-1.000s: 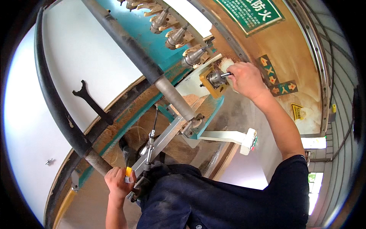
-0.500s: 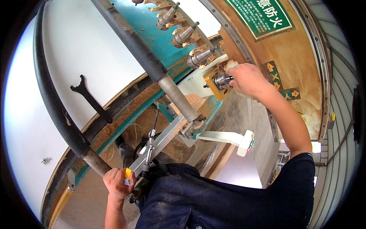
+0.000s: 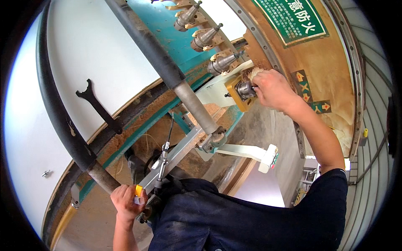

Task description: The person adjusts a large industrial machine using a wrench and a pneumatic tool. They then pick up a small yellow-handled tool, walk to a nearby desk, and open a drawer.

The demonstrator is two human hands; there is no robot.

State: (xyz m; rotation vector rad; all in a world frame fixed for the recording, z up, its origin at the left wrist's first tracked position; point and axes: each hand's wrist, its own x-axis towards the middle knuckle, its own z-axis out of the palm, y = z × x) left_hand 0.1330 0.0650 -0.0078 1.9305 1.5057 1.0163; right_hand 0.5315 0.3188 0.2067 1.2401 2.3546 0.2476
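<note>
Head view: R hand's (image 3: 273,90) grip pinches a small dark bit (image 3: 254,86) at the outer end of the metal tool holder (image 3: 243,89), seated in the yellow bracket (image 3: 247,105); fingertip contact partly hidden. L hand's (image 3: 124,202) grip curls round a yellow-and-clear plastic case (image 3: 138,191). Bit prob. light, stiff, maybe slick w/ brittle edges; best hold = plain shank. Case prob. light too; hold by sides.

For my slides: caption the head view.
Right hand at metal holder in yellow bracket; left hand gripping yellow-and-clear piece.
</note>
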